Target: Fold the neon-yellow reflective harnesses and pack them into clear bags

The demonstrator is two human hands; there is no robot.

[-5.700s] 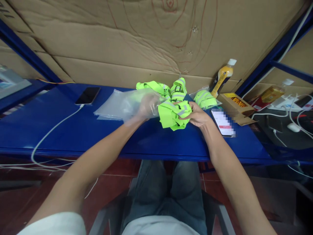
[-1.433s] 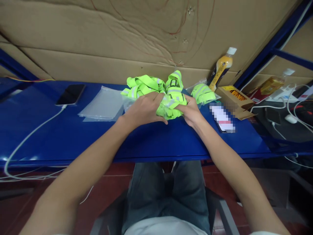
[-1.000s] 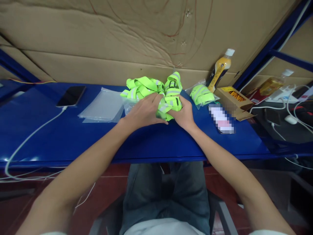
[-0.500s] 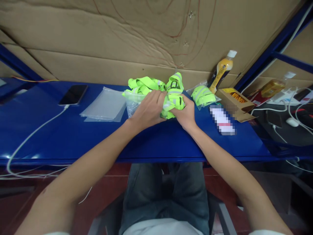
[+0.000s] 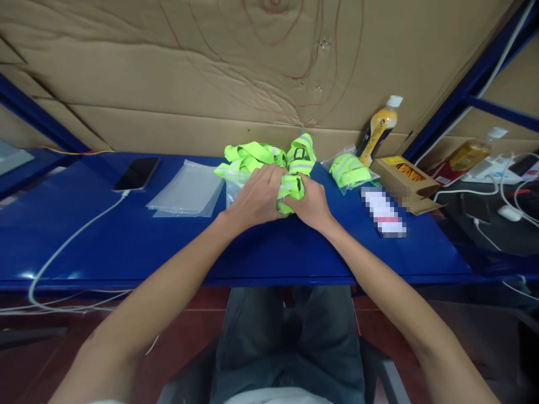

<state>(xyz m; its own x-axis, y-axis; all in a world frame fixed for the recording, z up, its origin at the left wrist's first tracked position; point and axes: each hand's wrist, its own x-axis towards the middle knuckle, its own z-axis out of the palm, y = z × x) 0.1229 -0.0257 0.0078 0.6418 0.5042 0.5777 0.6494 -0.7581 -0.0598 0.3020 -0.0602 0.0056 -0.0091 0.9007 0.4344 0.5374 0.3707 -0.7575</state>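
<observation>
"Two hands engaged?"

"Yes. Left hand point(image 5: 261, 196) curled round a clear bag point(image 5: 236, 184); right hand point(image 5: 312, 203), fingers bent tight on the lime strap bundle point(image 5: 293, 189)."

"Fingertips?"

"Mostly hidden; exact gap cannot be told."

"Bundle position?"

"Between the hands, over the blue table point(image 5: 290, 252), in front of the looser lime strap pile point(image 5: 252, 157). Contact with the tabletop: cannot tell."

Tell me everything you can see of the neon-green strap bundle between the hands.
The neon-green strap bundle looks like folded fabric webbing, with a small black part near its right side. A clear plastic bag partly covers its left. The left hand and right hand grip it from either side, hiding much. Contact with the blue tabletop is unclear.
</observation>
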